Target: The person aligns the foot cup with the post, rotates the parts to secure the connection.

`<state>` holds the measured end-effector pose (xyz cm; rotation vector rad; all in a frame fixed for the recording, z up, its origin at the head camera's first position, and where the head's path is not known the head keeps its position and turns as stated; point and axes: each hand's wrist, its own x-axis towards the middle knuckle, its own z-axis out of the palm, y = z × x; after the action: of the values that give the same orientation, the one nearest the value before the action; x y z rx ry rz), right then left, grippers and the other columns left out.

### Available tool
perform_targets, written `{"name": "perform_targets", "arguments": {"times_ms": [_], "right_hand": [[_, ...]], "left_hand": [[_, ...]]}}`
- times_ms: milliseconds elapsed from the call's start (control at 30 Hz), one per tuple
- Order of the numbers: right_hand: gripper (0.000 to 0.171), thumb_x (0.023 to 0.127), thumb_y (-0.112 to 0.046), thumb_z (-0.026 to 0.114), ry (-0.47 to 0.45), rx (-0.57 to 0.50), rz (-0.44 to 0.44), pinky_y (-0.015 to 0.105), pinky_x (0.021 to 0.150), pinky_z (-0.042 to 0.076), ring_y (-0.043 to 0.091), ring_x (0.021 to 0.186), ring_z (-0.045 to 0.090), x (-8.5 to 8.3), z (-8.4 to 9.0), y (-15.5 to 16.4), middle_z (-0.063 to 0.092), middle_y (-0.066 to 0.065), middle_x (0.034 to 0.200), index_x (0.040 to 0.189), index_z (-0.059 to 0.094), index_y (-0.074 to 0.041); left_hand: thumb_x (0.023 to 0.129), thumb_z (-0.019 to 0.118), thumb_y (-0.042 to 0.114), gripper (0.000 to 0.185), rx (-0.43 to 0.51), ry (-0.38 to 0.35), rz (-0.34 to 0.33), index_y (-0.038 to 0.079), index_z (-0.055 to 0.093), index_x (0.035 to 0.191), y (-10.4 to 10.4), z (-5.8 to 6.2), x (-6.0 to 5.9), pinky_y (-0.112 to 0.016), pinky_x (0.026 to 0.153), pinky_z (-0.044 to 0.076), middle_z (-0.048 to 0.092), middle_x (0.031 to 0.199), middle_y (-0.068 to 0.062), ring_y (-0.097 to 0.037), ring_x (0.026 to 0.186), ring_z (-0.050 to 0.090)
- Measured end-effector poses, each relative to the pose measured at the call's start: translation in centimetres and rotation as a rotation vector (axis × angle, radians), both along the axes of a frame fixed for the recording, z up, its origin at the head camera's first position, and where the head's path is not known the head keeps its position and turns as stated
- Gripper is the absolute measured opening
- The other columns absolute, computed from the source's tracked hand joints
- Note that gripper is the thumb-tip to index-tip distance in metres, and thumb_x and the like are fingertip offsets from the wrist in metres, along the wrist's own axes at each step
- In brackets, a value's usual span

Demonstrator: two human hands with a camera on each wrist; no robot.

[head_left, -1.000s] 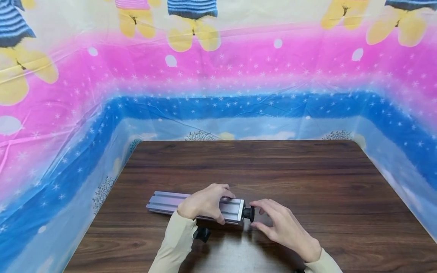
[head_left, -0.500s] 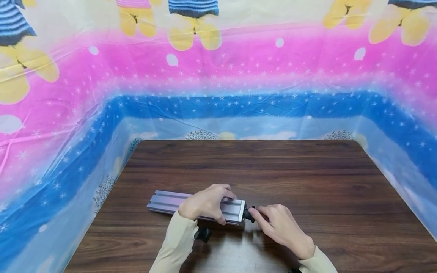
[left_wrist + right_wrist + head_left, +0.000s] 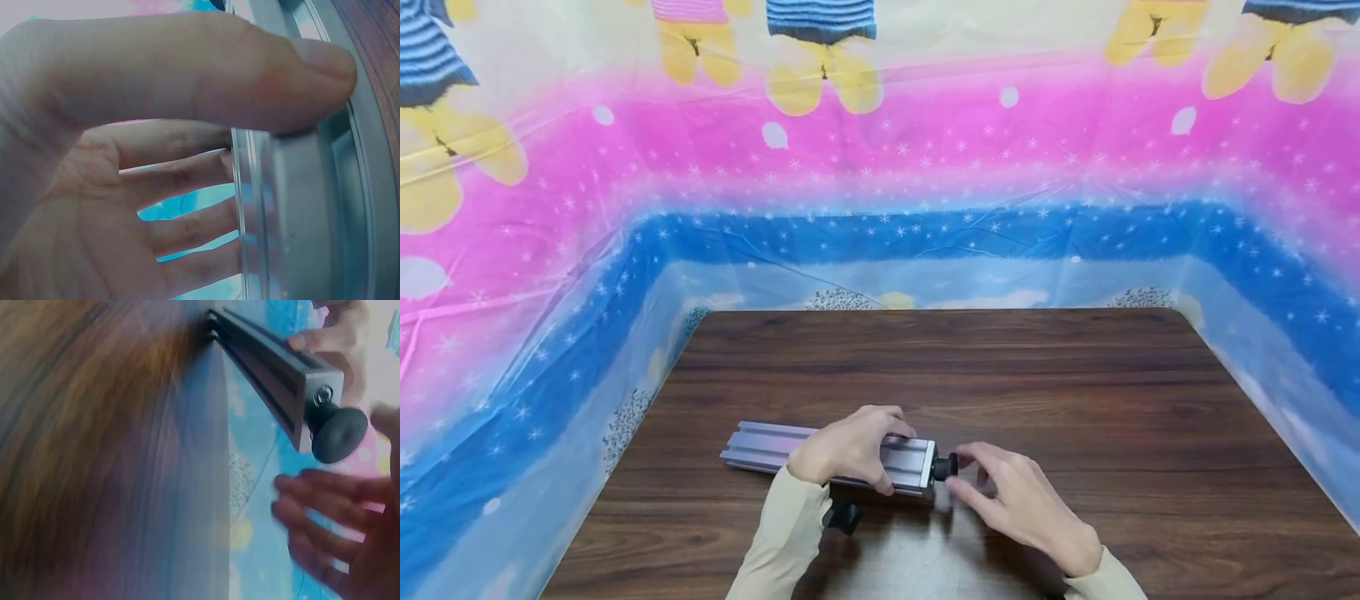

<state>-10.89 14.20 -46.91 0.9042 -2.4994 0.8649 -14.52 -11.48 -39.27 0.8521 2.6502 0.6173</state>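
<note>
A silver aluminium profile (image 3: 760,443) with long grooves lies across the table in the head view. My left hand (image 3: 853,446) grips it near its right end, thumb on the near side and fingers on the far side. Close up in the left wrist view, the thumb crosses the profile's edge (image 3: 300,206). A black levelling foot (image 3: 946,467) with a round disc sticks out of the end face. My right hand (image 3: 1026,504) is beside the foot, thumb and fingers parted. The right wrist view shows a gap between the fingers and the foot's disc (image 3: 340,436).
The dark wood table (image 3: 1037,375) extends behind and to both sides of the profile. Around its far and side edges hangs a patterned pink and blue cloth (image 3: 880,225). A black piece (image 3: 844,517) shows under the left wrist.
The right hand was parted at first, pinched the levelling foot half a second ago, and is parted again now. The disc's tilt in view has changed. The left hand and profile have stayed put.
</note>
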Motion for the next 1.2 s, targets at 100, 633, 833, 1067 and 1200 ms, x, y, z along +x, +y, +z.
{"name": "perform_targets", "arguments": {"times_ms": [100, 633, 833, 1067, 1200], "right_hand": [[0.055, 0.081, -0.028, 0.085, 0.063, -0.037, 0.100, 0.018, 0.064, 0.048, 0.004, 0.079, 0.061, -0.1, 0.0, 0.4, 0.068, -0.008, 0.107, 0.129, 0.064, -0.013], [0.032, 0.087, -0.024, 0.078, 0.109, -0.044, 0.058, 0.013, 0.061, 0.042, 0.000, 0.074, 0.056, 0.0, -0.2, -0.4, 0.065, -0.011, 0.092, 0.115, 0.068, -0.011], [0.025, 0.090, -0.023, 0.073, 0.091, -0.014, -0.008, 0.015, 0.063, 0.046, 0.004, 0.071, 0.058, 0.3, -0.4, -1.1, 0.065, -0.008, 0.090, 0.111, 0.067, -0.009], [0.009, 0.096, -0.023, 0.066, 0.069, -0.029, -0.095, 0.017, 0.058, 0.043, -0.001, 0.065, 0.052, 0.6, -0.7, -1.9, 0.055, -0.015, 0.077, 0.097, 0.066, -0.014], [0.015, 0.100, -0.025, 0.061, -0.060, -0.076, -0.158, 0.019, 0.055, 0.039, -0.005, 0.060, 0.045, 0.9, -0.6, -2.4, 0.049, -0.017, 0.070, 0.086, 0.062, -0.020]], "left_hand": [[0.062, 0.093, 0.014, 0.068, 0.003, 0.012, -0.016, 0.009, 0.071, 0.126, 0.0, 0.0, 0.0, -0.042, 0.100, 0.050, 0.062, 0.131, -0.008, -0.033, 0.120, 0.057], [0.060, 0.093, 0.012, 0.065, 0.043, 0.059, -0.066, 0.007, 0.073, 0.122, -0.1, 0.0, -0.3, -0.027, 0.084, 0.051, 0.064, 0.109, -0.002, -0.019, 0.094, 0.060], [0.062, 0.093, 0.012, 0.065, 0.039, 0.059, -0.066, 0.007, 0.072, 0.123, -0.1, -0.1, -0.4, -0.028, 0.084, 0.052, 0.063, 0.109, -0.003, -0.020, 0.093, 0.061], [0.061, 0.094, 0.012, 0.065, 0.033, 0.061, -0.050, 0.007, 0.073, 0.123, 0.0, -0.2, -0.5, -0.031, 0.087, 0.051, 0.064, 0.109, -0.001, -0.020, 0.097, 0.059], [0.061, 0.094, 0.012, 0.065, 0.044, 0.055, -0.043, 0.007, 0.073, 0.122, 0.0, -0.3, -0.4, -0.031, 0.088, 0.051, 0.063, 0.109, 0.000, -0.019, 0.098, 0.059]]}}
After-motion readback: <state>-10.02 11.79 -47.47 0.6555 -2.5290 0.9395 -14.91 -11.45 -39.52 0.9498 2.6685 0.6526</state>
